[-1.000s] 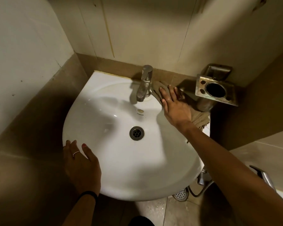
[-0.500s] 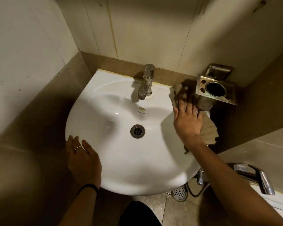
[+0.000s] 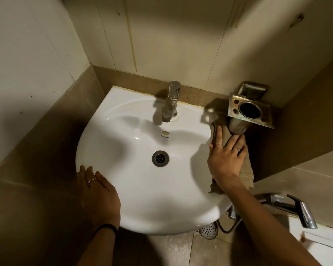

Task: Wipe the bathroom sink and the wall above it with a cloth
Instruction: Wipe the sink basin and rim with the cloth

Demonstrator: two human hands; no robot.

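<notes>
Head view: right hand (image 3: 226, 160) flat on cloth (image 3: 247, 170)

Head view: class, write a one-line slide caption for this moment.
Right hand presses a beige cloth on the sink rim; left hand rests opposite.

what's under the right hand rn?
The right hand presses flat on a beige cloth spread over the sink rim. The rim beneath the cloth is covered, so its state can't be seen.
</notes>
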